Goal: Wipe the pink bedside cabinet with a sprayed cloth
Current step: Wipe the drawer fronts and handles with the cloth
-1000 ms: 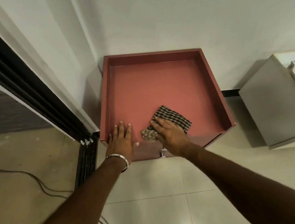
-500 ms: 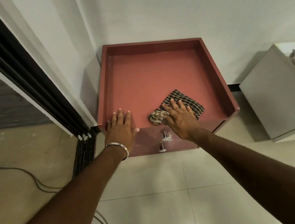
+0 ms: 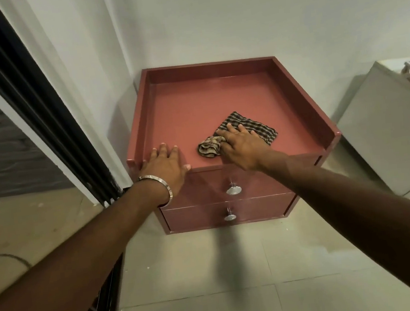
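The pink bedside cabinet [image 3: 208, 103] stands in the corner, with a raised rim on three sides and two drawers with silver knobs [image 3: 233, 190] in front. A checked brown cloth [image 3: 260, 128] lies on the top near the front edge, one end bunched up to the left. My right hand [image 3: 243, 148] presses flat on the cloth, fingers spread. My left hand [image 3: 165, 165] rests flat on the cabinet's front left corner, palm down, a silver bangle on the wrist.
A white wall runs behind and left of the cabinet. A black sliding door frame [image 3: 39, 118] stands at the left, its track running down along the floor. A grey box-like unit [image 3: 386, 128] sits to the right. Beige floor tiles [image 3: 213, 270] lie in front.
My right hand has slid the cloth to the right along the front of the cabinet top. My left hand stays on the front left corner. The camera has pulled back, showing both drawers.
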Demonstrator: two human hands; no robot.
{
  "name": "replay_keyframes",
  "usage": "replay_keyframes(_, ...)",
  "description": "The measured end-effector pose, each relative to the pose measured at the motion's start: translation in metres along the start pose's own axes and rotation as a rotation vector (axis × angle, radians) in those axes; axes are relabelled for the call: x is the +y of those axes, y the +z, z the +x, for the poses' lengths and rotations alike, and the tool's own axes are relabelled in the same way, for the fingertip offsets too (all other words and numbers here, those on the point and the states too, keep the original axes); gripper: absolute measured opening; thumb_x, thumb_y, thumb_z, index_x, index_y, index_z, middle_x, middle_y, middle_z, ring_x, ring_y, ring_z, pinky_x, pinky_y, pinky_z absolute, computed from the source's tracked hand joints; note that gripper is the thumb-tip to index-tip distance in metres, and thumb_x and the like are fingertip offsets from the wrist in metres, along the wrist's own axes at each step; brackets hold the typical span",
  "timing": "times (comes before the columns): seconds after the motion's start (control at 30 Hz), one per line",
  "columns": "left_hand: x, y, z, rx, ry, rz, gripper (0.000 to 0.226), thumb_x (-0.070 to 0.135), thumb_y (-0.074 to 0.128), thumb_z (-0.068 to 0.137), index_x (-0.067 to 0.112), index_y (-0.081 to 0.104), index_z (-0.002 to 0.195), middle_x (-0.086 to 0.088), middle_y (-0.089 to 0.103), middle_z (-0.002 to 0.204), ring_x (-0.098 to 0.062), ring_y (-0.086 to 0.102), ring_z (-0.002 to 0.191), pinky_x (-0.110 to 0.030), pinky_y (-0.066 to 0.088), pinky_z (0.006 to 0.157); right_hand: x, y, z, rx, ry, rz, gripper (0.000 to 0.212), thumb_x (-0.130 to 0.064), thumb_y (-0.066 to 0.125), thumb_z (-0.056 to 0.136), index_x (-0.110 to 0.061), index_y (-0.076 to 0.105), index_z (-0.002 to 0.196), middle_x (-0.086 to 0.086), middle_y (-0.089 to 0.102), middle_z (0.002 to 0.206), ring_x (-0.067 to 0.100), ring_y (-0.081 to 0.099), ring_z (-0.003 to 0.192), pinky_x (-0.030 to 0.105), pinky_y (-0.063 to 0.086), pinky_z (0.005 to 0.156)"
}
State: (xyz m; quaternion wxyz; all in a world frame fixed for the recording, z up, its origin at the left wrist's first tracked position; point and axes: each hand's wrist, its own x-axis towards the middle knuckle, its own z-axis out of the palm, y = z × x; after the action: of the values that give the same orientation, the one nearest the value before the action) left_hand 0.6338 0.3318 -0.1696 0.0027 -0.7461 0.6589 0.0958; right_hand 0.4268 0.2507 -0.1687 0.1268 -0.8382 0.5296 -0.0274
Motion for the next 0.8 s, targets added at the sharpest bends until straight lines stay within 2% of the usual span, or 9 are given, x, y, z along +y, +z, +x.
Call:
replay_keyframes(0.23, 0.002, 0.016, -0.009, 0.117, 0.001, 0.039, 0.064, 0.047, 0.023, 0.099, 0.018, 0.009, 0.154, -0.011, 0.004, 0.163, -0.033, 0.005, 0.149, -0.053, 0.011, 0.12, -0.028, 0.018, -0.021, 0.1, -0.184, -0.014, 0.048, -0.04, 0.029, 0.103, -0.028, 0.035, 0.149, 0.005, 0.03, 0.159, 0.031, 0.025, 0.146, 0.049, 0.026, 0.116)
replay_keyframes(0.37, -0.001, 0.018, -0.01, 0.13, 0.022, 0.044, 0.064, 0.049, 0.022, 0.099, 0.019, 0.009, 0.154, -0.011, 0.005, 0.163, -0.032, 0.006, 0.149, -0.052, 0.011, 0.12, -0.008, 0.017, -0.043, 0.179, -0.218, -0.034, 0.046, -0.039, 0.032, 0.104, -0.024, 0.04, 0.146, 0.005, 0.042, 0.153, 0.029, 0.035, 0.141, 0.045, 0.032, 0.112)
replay_keyframes(0.5, -0.004, 0.021, -0.012, 0.16, 0.036, 0.034, 0.066, 0.053, 0.021, 0.099, 0.02, 0.011, 0.154, -0.01, 0.008, 0.163, -0.032, 0.007, 0.149, -0.051, 0.011, 0.12, 0.036, 0.012, -0.063, 0.296, -0.099, -0.058, 0.041, -0.037, 0.034, 0.103, -0.019, 0.049, 0.136, 0.012, 0.054, 0.14, 0.034, 0.049, 0.127, 0.044, 0.04, 0.1)
replay_keyframes(0.63, -0.004, 0.031, -0.018, 0.266, 0.043, 0.03, 0.064, 0.051, 0.023, 0.099, 0.019, 0.016, 0.153, -0.011, 0.014, 0.162, -0.031, 0.011, 0.149, -0.051, 0.012, 0.12, 0.068, 0.021, -0.079, 0.498, 0.038, -0.061, 0.033, -0.04, 0.032, 0.1, -0.02, 0.054, 0.115, 0.01, 0.065, 0.107, 0.032, 0.059, 0.1, 0.043, 0.042, 0.085)
replay_keyframes(0.7, -0.003, 0.036, -0.021, 0.314, 0.05, 0.034, 0.063, 0.05, 0.023, 0.099, 0.019, 0.016, 0.153, -0.011, 0.014, 0.162, -0.03, 0.01, 0.149, -0.05, 0.011, 0.12, 0.062, 0.031, -0.078, 0.572, 0.092, -0.029, 0.033, -0.038, 0.032, 0.099, -0.02, 0.055, 0.115, 0.009, 0.066, 0.109, 0.03, 0.057, 0.105, 0.047, 0.041, 0.094)
replay_keyframes(0.8, 0.0, 0.042, -0.024, 0.367, 0.057, 0.047, 0.062, 0.049, 0.023, 0.099, 0.019, 0.017, 0.153, -0.01, 0.015, 0.162, -0.029, 0.009, 0.149, -0.049, 0.009, 0.121, 0.043, 0.044, -0.076, 0.632, 0.101, -0.013, 0.042, -0.039, 0.031, 0.097, -0.019, 0.056, 0.124, 0.006, 0.065, 0.123, 0.029, 0.052, 0.12, 0.051, 0.036, 0.105)
